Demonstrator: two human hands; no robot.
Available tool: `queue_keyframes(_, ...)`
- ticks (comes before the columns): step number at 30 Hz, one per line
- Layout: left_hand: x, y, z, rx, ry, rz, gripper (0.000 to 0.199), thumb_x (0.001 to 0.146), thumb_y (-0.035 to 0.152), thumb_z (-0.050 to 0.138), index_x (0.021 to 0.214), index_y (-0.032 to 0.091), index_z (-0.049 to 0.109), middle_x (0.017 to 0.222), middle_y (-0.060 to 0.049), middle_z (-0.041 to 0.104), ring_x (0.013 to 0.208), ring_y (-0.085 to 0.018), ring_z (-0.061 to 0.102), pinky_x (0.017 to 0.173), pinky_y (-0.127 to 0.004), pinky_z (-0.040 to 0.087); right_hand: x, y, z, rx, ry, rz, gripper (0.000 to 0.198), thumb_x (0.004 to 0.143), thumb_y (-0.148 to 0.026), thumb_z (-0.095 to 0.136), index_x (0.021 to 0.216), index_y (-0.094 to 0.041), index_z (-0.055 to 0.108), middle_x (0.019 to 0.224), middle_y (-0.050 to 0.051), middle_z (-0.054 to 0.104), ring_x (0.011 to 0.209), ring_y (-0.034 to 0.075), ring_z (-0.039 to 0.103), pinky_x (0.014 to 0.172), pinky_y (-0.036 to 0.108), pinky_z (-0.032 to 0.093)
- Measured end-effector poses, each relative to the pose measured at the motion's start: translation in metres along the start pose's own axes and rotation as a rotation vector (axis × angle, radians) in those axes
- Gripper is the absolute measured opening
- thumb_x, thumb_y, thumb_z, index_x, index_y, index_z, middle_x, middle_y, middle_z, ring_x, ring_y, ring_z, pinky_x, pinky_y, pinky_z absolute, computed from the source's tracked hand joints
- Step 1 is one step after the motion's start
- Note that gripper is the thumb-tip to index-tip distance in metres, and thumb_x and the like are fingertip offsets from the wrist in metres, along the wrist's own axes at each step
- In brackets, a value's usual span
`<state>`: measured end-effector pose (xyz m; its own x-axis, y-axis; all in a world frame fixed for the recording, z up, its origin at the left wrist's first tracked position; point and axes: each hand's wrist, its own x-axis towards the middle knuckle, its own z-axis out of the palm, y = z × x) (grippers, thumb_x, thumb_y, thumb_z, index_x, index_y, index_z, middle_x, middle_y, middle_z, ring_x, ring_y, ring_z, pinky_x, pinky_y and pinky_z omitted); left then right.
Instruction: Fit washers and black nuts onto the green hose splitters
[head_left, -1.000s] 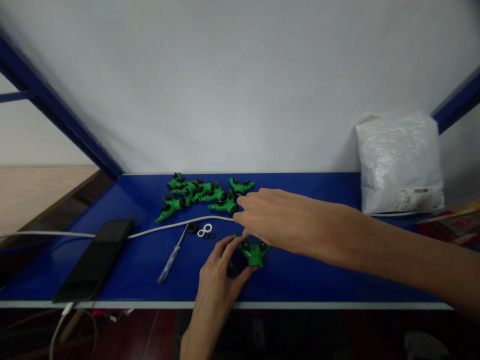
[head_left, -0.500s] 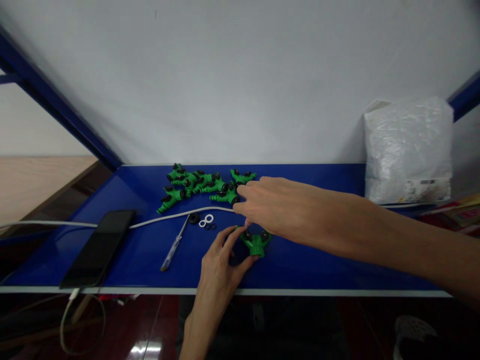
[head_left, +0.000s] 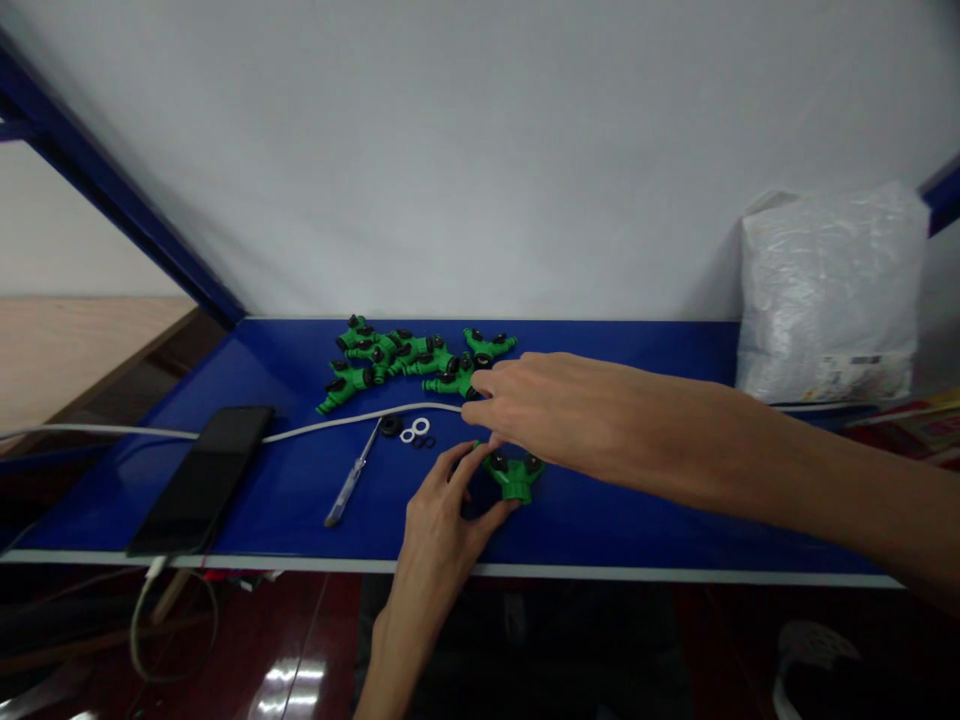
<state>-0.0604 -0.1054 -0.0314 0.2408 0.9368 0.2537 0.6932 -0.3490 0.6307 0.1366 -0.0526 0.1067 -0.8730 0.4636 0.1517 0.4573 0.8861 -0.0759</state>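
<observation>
Head view: we find the left hand holding the splitter on the table between part-spread thumb and fingers, right hand curled at its far side, grip hidden; we judge two-handed adjustment under way, next requiring steady left support.

Pale wall, blue tabletop, red floor
</observation>
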Motion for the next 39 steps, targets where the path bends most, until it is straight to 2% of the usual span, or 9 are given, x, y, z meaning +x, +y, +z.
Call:
queue_keyframes(3,0.0,0.001,0.0,-0.01,-0.004,-0.004,0.06,0.078,0.027,0.087,0.133,0.029,0.065,0.133,-0.005,0.069,0.072,-0.014,0.068,0.073,-0.032,0.062,0.008,0.007,0.013,-0.08,-0.019,0.04,0.01,0.1,-0.018,0.058,0.096,-0.02,0.067,0.102,0.007,0.069,0.088,0.02,0.062,0.079,0.034,0.045)
queue_keyframes(5,0.0,0.001,-0.001,-0.014,-0.006,-0.007,0.059,0.078,0.027,0.087,0.133,0.03,0.065,0.132,-0.004,0.069,0.071,-0.014,0.067,0.073,-0.031,0.062,0.011,0.01,0.016,-0.115,-0.03,0.047,0.01,0.1,-0.019,0.058,0.095,-0.02,0.067,0.101,0.008,0.068,0.086,0.02,0.061,0.075,0.033,0.044)
queue_keyframes(7,0.0,0.001,-0.001,-0.014,-0.002,-0.01,0.058,0.078,0.027,0.087,0.132,0.03,0.065,0.133,-0.005,0.069,0.069,-0.014,0.067,0.072,-0.031,0.061,0.01,0.01,0.015,-0.133,-0.025,0.04,0.007,0.1,-0.018,0.059,0.101,-0.019,0.066,0.104,0.008,0.069,0.085,0.02,0.061,0.073,0.033,0.044)
queue_keyframes(9,0.0,0.0,-0.001,-0.016,0.001,-0.008,0.058,0.078,0.027,0.087,0.131,0.03,0.066,0.133,-0.005,0.069,0.07,-0.014,0.067,0.072,-0.031,0.061,0.006,0.007,0.008,-0.126,-0.022,0.009,0.015,0.1,-0.016,0.058,0.113,-0.017,0.065,0.109,0.01,0.069,0.09,0.022,0.063,0.074,0.033,0.045)
queue_keyframes(13,0.0,0.001,-0.002,-0.031,-0.007,-0.006,0.06,0.078,0.026,0.086,0.134,0.03,0.064,0.133,-0.004,0.069,0.073,-0.014,0.067,0.075,-0.031,0.061,-0.002,0.002,-0.007,-0.044,-0.013,-0.07,0.029,0.104,-0.011,0.045,0.129,-0.013,0.059,0.125,0.013,0.068,0.113,0.023,0.062,0.091,0.035,0.047)
queue_keyframes(18,0.0,0.001,-0.001,-0.043,-0.005,-0.008,0.06,0.077,0.026,0.087,0.133,0.031,0.065,0.132,-0.004,0.069,0.073,-0.014,0.067,0.073,-0.031,0.061,-0.005,0.0,-0.011,0.004,-0.013,-0.065,0.026,0.105,-0.014,0.045,0.125,-0.014,0.062,0.123,0.013,0.067,0.103,0.022,0.063,0.087,0.036,0.047)
queue_keyframes(24,0.0,0.0,0.0,-0.029,0.009,0.007,0.061,0.075,0.025,0.089,0.132,0.032,0.066,0.13,-0.004,0.069,0.073,-0.015,0.068,0.073,-0.032,0.062,-0.003,-0.009,-0.014,-0.091,-0.004,-0.078,0.019,0.103,-0.016,0.052,0.118,-0.013,0.064,0.117,0.013,0.068,0.097,0.023,0.062,0.083,0.037,0.042)
queue_keyframes(31,0.0,-0.002,0.001,-0.023,0.008,0.006,0.062,0.076,0.025,0.089,0.133,0.033,0.065,0.13,-0.003,0.069,0.076,-0.016,0.069,0.074,-0.032,0.062,0.005,-0.017,-0.018,-0.209,-0.07,0.023,0.016,0.099,-0.01,0.056,0.108,-0.014,0.068,0.107,0.01,0.07,0.086,0.021,0.061,0.075,0.035,0.038)
queue_keyframes(39,0.0,0.0,0.0,-0.035,-0.003,-0.005,0.06,0.076,0.026,0.089,0.131,0.031,0.066,0.131,-0.004,0.069,0.072,-0.015,0.067,0.073,-0.033,0.062,-0.002,-0.018,-0.015,-0.348,-0.048,0.005,0.011,0.098,-0.021,0.061,0.105,-0.015,0.067,0.11,0.012,0.07,0.089,0.022,0.06,0.077,0.036,0.039)
